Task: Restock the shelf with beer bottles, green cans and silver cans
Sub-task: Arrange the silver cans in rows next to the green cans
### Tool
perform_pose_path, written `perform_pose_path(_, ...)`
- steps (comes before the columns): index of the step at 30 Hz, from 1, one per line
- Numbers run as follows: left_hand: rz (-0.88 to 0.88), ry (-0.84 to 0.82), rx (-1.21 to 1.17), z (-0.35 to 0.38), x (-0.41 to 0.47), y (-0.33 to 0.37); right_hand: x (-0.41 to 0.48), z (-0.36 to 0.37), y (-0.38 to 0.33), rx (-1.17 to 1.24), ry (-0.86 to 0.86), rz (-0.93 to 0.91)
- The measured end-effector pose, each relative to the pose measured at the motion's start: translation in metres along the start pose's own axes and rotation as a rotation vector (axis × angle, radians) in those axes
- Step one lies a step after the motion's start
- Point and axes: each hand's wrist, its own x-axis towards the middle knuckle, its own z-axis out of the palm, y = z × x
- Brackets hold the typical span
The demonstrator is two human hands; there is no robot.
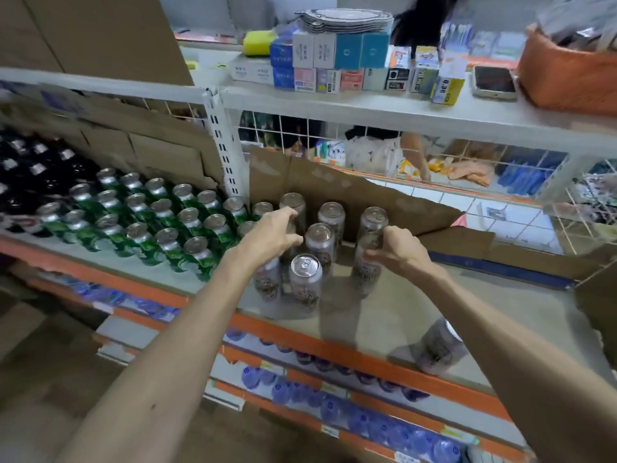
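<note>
Standing upright in a loose cluster on the shelf (384, 312), the silver cans (305, 279) have dull grey sides with a dark round emblem and pull-tab tops; rows of green cans (167, 222) stand just to their left, with dark beer bottles (36, 168) beyond those. The right hand (399, 250) curls its fingers round the top of one can (364, 275) at the cluster's right side. The left hand (272, 233) has its fingers bent among the cans on the left, and I cannot tell whether it holds one.

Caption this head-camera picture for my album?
The right hand grips a silver can while the left hand reaches among others on the shelf, beside green cans.
</note>
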Motion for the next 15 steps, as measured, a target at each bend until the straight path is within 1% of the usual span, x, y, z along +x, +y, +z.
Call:
perform_pose_path(7, 0.063, -0.031, -0.019, 0.002, -0.012, -0.011, 0.003, 0.015, -0.016, 0.048, 0.021, 0.072)
perform_pose_path(10, 0.087, -0.039, -0.021, 0.005, -0.01, -0.02, 0.004, 0.025, -0.02, 0.026, 0.017, 0.11)
perform_pose_path(13, 0.173, -0.013, 0.136, 0.01, -0.009, -0.024, 0.004, 0.031, -0.018, 0.031, 0.025, 0.146)
perform_pose_path(15, 0.196, 0.009, 0.229, 0.012, -0.008, -0.023, 0.003, 0.03, -0.015, 0.063, 0.015, 0.178)
